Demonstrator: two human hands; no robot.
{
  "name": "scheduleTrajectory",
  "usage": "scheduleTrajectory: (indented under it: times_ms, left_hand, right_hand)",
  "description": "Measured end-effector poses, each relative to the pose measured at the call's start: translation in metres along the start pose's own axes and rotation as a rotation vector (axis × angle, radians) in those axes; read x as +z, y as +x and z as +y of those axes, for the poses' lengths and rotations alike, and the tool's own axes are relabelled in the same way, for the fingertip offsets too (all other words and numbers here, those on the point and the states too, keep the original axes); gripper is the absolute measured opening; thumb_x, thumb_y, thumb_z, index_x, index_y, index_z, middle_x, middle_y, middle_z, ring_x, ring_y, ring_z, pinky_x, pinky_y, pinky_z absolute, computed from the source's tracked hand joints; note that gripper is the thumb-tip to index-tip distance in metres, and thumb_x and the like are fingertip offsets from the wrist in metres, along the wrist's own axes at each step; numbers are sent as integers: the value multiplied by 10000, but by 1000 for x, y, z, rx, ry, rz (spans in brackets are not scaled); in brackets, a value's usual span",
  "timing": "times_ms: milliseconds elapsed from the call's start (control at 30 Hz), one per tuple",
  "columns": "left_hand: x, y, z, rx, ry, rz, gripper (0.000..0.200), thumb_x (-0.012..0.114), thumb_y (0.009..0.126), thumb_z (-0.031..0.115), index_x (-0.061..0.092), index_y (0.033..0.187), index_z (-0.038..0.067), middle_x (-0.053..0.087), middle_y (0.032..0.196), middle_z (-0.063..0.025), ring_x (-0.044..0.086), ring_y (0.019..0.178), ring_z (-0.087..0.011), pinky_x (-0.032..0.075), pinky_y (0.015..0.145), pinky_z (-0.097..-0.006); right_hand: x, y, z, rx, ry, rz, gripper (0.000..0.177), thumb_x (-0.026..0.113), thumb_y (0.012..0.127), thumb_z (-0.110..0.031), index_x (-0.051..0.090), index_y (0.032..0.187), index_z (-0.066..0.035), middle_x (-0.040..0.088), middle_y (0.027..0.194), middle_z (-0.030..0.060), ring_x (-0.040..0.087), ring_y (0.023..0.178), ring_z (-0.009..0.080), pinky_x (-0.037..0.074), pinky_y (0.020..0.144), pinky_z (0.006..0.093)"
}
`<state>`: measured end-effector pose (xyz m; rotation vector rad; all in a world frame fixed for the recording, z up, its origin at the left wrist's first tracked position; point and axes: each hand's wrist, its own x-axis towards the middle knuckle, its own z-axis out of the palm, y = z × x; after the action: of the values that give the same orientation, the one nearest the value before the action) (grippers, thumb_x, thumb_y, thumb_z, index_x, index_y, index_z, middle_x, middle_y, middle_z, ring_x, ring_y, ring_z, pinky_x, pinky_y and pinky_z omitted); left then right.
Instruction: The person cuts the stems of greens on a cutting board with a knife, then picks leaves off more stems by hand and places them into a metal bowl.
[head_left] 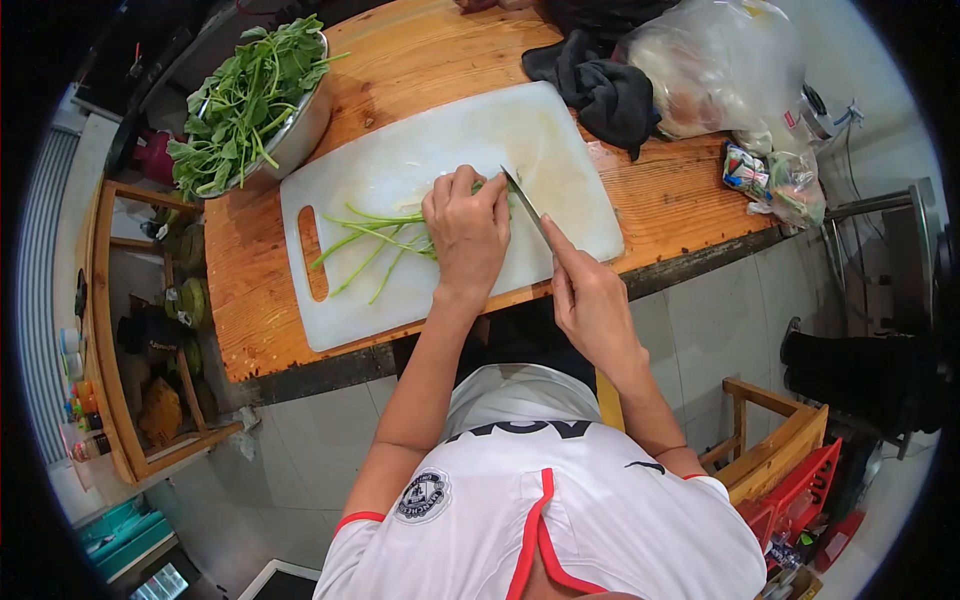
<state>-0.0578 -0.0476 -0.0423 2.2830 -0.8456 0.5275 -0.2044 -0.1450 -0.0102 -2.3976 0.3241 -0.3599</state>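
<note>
My left hand (468, 232) is closed over a bunch of green stems (375, 240) on the white cutting board (350, 190). The thin stems fan out from under it toward the board's handle slot, and a bit of green shows at the fingertips. In my right hand (590, 295) is a kitchen knife (527, 205), gripped by the handle. Its blade slants up and left, with the tip just right of my left fingers. Pale wet bits lie on the board beyond my left hand.
A metal bowl (307, 130) heaped with leafy greens (250, 105) stands at the table's back left. At the back right lie a dark cloth (600, 90) and filled plastic bags (715, 65). A wooden stool (765, 440) is on the floor at right.
</note>
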Motion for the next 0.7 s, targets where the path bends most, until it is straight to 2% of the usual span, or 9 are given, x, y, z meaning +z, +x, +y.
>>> scheduleTrajectory:
  times_ms: [300, 400, 500, 600, 700]
  left_hand:
    - [-2, 0, -1, -19, -17, -32, 115, 748, 831, 89, 741, 940, 54, 634, 900, -79, 595, 930, -294, 445, 828, -427]
    - [-3, 1, -3, -21, -62, -12, 129, 753, 828, 89, 733, 950, 55, 640, 901, -84, 602, 918, -299, 447, 828, -427]
    - [-1, -1, -5, -20, -67, -10, 132, 754, 826, 83, 728, 954, 60, 646, 902, -86, 606, 908, -301, 449, 827, -428]
    - [0, -1, -4, -17, -68, -8, 115, 753, 825, 78, 725, 935, 58, 648, 907, -86, 606, 911, -301, 450, 830, -430]
    - [0, -2, -4, -11, -78, -1, 95, 746, 829, 77, 720, 918, 53, 646, 914, -82, 605, 920, -298, 451, 839, -433]
  right_hand:
    - [14, 24, -3, -41, -158, -13, 604, 621, 909, -44, 490, 1497, -94, 618, 788, 195, 655, 682, 396, 545, 636, 486]
    - [1, 7, 2, -51, -90, 4, 568, 611, 919, -38, 517, 1477, -92, 630, 794, 204, 657, 692, 397, 537, 649, 479]
    - [-12, 3, 2, 87, 32, 4, 536, 591, 932, -22, 534, 1461, -87, 641, 799, 218, 651, 700, 394, 523, 670, 474]
    - [-13, 3, -4, 54, 151, 22, 515, 574, 940, -4, 541, 1450, -74, 642, 799, 236, 646, 704, 387, 508, 688, 481]
    - [-5, 2, -6, 21, 81, -6, 551, 587, 933, -9, 516, 1474, -86, 642, 814, 228, 647, 703, 392, 515, 691, 492]
